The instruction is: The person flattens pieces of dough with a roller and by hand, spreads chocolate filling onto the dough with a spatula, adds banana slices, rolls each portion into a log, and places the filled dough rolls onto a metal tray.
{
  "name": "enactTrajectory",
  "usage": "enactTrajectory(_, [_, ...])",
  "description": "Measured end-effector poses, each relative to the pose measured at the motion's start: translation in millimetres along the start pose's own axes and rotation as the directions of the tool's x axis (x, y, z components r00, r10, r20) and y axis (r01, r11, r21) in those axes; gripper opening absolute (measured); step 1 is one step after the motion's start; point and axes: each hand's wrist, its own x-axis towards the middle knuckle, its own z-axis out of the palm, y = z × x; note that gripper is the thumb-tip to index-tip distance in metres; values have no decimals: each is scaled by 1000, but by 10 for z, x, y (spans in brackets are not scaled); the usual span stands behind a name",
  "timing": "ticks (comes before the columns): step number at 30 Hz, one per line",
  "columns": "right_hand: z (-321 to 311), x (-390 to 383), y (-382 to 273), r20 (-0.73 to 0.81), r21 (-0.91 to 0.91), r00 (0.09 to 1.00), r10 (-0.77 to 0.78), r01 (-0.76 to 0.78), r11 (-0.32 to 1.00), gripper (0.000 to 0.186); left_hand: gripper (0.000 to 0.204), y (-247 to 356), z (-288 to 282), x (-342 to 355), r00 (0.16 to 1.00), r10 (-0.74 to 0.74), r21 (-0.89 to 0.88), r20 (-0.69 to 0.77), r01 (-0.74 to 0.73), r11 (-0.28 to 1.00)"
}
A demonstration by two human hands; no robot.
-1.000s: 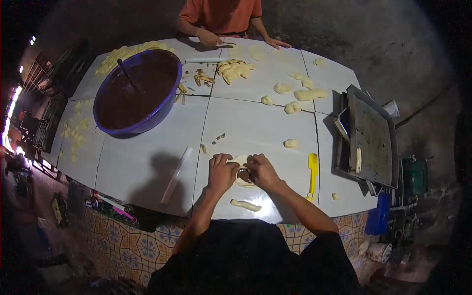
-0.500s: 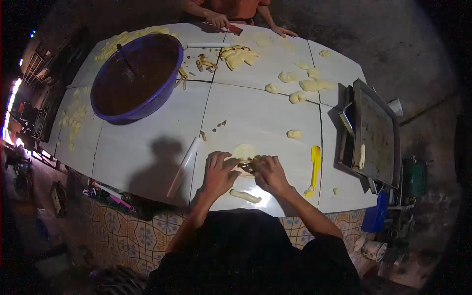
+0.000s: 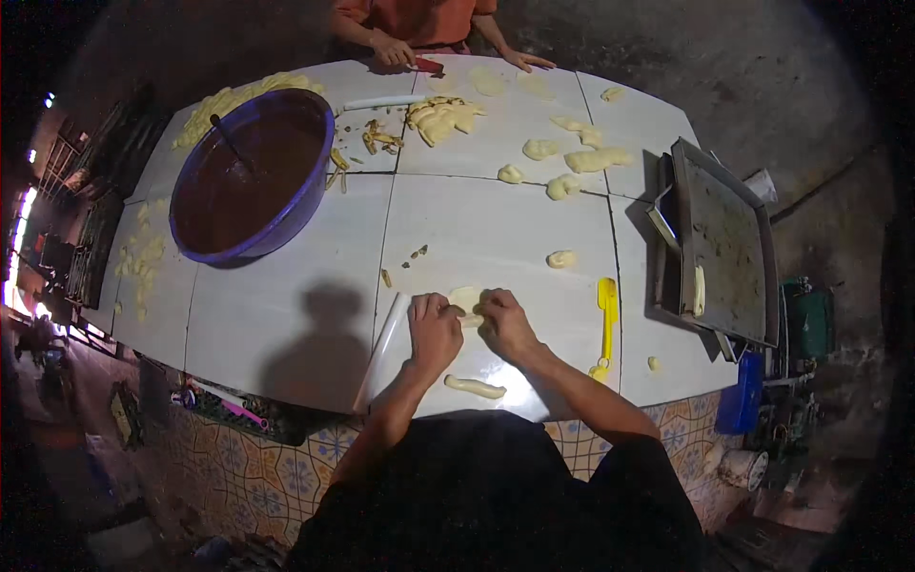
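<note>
A dough piece (image 3: pixel 471 320) is folded over between my two hands on the white tiled table (image 3: pixel 496 229), with a pale flat part (image 3: pixel 462 296) showing above the fold. My left hand (image 3: pixel 434 329) and my right hand (image 3: pixel 503 322) both have curled fingers on it, from opposite sides. The brown filling seen earlier is hidden now. Below them lies a separate strip of dough (image 3: pixel 474 387). A pale rod (image 3: pixel 381 348) lies just left of my left hand, and a yellow plastic tool (image 3: pixel 604 329) lies to the right.
A purple tub (image 3: pixel 315 191) holds brown mixture and a dark-handled utensil. Several dough pieces (image 3: pixel 599 160) and fillings are scattered about. Metal trays (image 3: pixel 724 257) are stacked at the right edge. Opposite, a co-worker (image 3: pixel 410 24) in orange holds a red tool (image 3: pixel 429 67).
The dough has been folded over, covering the brown filling. My fingers have drawn closer around the fold. The co-worker's hand now holds the red tool at the table's far edge.
</note>
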Motion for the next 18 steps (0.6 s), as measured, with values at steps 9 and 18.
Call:
enactTrajectory(9, [-107,-96,-108,115,-105,993,-2,14,994,28,27,-189,-82,-98,971,231,-13,56,-230,973])
enactTrajectory(18, [70,-383,-169,38,-444,994,105,-78,893,65,52,49,-164,-159,983,88,247,162,-126,961])
